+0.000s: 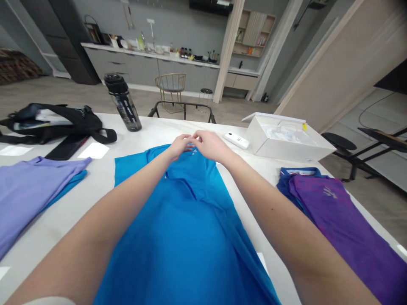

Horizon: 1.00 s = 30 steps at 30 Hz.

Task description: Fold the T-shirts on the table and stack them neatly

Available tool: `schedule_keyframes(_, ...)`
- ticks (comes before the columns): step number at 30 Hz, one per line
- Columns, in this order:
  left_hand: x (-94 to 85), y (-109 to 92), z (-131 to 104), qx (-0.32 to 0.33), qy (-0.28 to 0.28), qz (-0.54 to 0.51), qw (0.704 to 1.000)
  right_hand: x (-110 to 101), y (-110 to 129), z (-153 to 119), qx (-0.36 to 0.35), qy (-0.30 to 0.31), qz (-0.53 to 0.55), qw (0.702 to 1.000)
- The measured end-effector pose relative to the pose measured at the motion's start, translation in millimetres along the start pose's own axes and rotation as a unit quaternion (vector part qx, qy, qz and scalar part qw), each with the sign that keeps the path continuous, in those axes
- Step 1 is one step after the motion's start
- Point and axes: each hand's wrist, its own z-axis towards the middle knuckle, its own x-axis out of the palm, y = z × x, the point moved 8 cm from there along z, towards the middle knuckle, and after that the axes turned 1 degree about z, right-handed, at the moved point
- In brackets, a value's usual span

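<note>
A bright blue shirt point(178, 237) lies spread on the white table in front of me, its neck end away from me and one sleeve out to the left. At the collar, my left hand point(180, 146) is closed with its fingers bent on the fabric. My right hand point(206, 144) meets it there, fingertips pinched on the same collar area and partly hidden behind the hand. Loose folds run across the chest of the shirt just below both hands.
Left on the table point(73, 199) are a lavender shirt point(28, 186), a black bag point(63, 120), a dark phone point(65, 147) and a black water bottle point(124, 103). To the right are a white device point(237, 140), an open white box point(286, 137) and folded purple clothing point(340, 216).
</note>
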Motion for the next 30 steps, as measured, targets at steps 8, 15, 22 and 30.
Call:
schedule_keyframes(8, -39.1, 26, -86, -0.002, -0.011, 0.566, 0.824, 65, -130, 7, 0.125, 0.059, -0.159, 0.978)
schedule_keyframes(15, -18.2, 25, -126, 0.063, -0.042, 0.645, 0.761, 88, -119, 28, 0.062, 0.056, -0.223, 0.971)
schedule_keyframes(22, -17.8, 19, -136, 0.067, -0.005, 0.569, 0.82, 59, -139, 20, 0.096, -0.01, -0.209, 0.973)
schedule_keyframes(30, -47.1, -12, -73, 0.074, -0.103, 0.407, 0.904, 23, -157, 30, 0.18, -0.064, -0.22, 0.957)
